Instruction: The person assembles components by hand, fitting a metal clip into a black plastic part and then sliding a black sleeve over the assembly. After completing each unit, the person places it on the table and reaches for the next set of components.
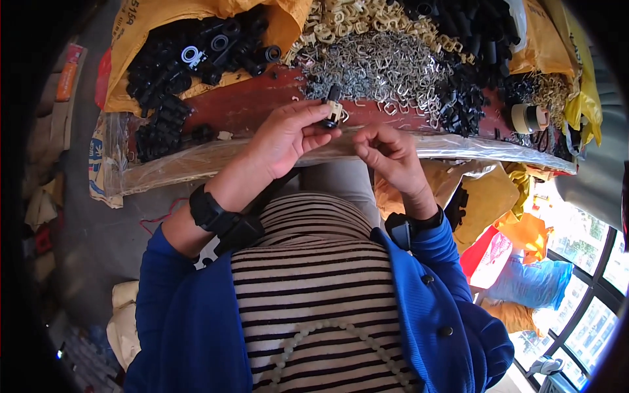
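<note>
While the left hand (288, 135) pinches the part (335, 112) between thumb and fingers, right hand (392, 155) curls just beside, contents unclear. Part looks light, stiff, perhaps slick; best gripped round its middle.

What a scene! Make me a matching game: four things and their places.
1. Small black-and-cream plastic part
2. Heap of silvery metal clips
3. Black ring-ended plastic fittings
4. Crumpled blue plastic bag

A. Near the window
B. In the left hand
C. In the open orange bag, upper left
D. On the red tabletop, upper middle

Pairs: 1-B; 2-D; 3-C; 4-A
</note>
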Tool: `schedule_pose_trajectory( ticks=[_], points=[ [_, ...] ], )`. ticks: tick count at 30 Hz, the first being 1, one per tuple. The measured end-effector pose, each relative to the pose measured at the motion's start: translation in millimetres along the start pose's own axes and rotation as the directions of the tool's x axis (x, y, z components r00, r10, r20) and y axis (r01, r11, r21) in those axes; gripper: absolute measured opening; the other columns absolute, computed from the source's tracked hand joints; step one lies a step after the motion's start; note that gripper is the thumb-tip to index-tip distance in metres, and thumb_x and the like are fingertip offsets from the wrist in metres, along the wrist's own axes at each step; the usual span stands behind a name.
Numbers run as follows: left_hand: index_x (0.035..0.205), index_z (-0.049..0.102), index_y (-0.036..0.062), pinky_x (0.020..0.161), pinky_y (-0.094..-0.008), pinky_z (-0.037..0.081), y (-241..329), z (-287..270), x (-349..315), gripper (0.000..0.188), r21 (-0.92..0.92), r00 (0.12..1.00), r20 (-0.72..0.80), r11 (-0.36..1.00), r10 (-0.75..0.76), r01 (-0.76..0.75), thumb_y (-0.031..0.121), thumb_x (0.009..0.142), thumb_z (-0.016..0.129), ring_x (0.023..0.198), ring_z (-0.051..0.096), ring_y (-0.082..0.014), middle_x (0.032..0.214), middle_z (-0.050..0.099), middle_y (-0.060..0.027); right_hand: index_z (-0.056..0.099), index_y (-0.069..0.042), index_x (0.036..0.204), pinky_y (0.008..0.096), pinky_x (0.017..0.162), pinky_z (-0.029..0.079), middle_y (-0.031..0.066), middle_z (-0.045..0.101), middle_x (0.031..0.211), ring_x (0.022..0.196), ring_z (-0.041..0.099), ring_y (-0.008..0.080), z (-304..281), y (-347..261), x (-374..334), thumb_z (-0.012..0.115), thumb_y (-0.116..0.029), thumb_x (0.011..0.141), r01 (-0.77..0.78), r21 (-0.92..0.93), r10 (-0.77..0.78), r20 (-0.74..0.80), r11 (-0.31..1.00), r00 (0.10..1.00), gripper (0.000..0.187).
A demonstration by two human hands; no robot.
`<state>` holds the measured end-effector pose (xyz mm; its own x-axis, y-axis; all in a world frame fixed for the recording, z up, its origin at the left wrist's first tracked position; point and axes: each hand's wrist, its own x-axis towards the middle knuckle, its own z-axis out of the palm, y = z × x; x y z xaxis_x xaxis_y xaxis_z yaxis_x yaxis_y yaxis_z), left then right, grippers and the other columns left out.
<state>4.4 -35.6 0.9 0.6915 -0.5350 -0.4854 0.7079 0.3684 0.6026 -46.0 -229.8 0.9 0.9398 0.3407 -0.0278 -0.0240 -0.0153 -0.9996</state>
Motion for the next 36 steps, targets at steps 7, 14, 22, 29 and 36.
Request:
schedule_pose_trajectory(
  ticks=[7, 14, 22, 29, 36],
  points=[
    [0.09, 0.055, 0.0016, 0.058, -0.0199, 0.047, 2.9, -5.5, -17.9, 0.018, 0.007, 0.999, -0.013, 0.999, 0.053, -0.053, 0.014, 0.077, 0.054, 0.071, 0.057, -0.0147, 0.082, 0.058, -0.006, 0.052, 0.0, 0.095, 0.0197, 0.057, 0.037, 0.0024, 0.052, 0.076, 0.065, 0.047, 0.0075, 15.7, 21.0, -18.9, 0.059, -0.013, 0.073, -0.059, -0.038, 0.069, 0.45, 0.998, 0.89, 0.026],
    [0.091, 0.054, 0.001, 0.058, -0.02, 0.048, 4.7, -41.8, -60.6, 0.019, 0.008, 0.979, -0.043, 0.98, 0.2, -0.199, 0.015, 0.078, 0.052, 0.072, 0.058, -0.0153, 0.081, 0.058, -0.0071, 0.052, -0.001, 0.097, 0.0213, 0.061, 0.037, 0.0025, 0.053, 0.08, 0.067, 0.049, 0.008, 40.1, 36.0, -19.1, 0.061, -0.016, 0.072, -0.131, -0.227, 0.24, 0.566, 0.965, 0.788, 0.031],
    [0.091, 0.055, 0.0004, 0.06, -0.0201, 0.048, -11.7, -100.3, -112.7, 0.021, -0.103, 0.935, -0.093, 0.931, 0.341, -0.35, 0.017, 0.078, 0.053, 0.072, 0.058, -0.0156, 0.08, 0.058, -0.0076, 0.051, 0.001, 0.099, 0.0218, 0.063, 0.039, 0.0042, 0.052, 0.082, 0.073, 0.048, 0.0104, 41.5, -2.8, -23.3, 0.062, -0.013, 0.068, -0.179, -0.17, 0.239, 0.469, 0.969, 0.85, 0.036],
    [0.088, 0.056, 0.0, 0.063, -0.0209, 0.048, -32.4, -137.5, -144.6, 0.022, -0.225, 0.895, -0.081, 0.867, 0.439, -0.445, 0.018, 0.076, 0.056, 0.073, 0.058, -0.0165, 0.08, 0.058, -0.0083, 0.048, 0.007, 0.1, 0.0223, 0.067, 0.038, 0.0078, 0.051, 0.085, 0.073, 0.047, 0.0123, 54.0, -5.4, -35.1, 0.064, -0.026, 0.068, -0.191, -0.185, 0.251, 0.403, 0.964, 0.88, 0.049],
    [0.087, 0.056, -0.0008, 0.064, -0.0215, 0.048, -49.7, -153.2, -171.1, 0.024, -0.277, 0.835, -0.122, 0.79, 0.536, -0.548, 0.018, 0.073, 0.059, 0.072, 0.059, -0.0177, 0.079, 0.058, -0.0094, 0.044, 0.006, 0.106, 0.0237, 0.069, 0.038, 0.0078, 0.052, 0.089, 0.075, 0.048, 0.0139, 49.9, 7.5, -33.5, 0.062, -0.034, 0.069, -0.251, -0.253, 0.328, 0.332, 0.934, 0.884, 0.057]
  ],
)
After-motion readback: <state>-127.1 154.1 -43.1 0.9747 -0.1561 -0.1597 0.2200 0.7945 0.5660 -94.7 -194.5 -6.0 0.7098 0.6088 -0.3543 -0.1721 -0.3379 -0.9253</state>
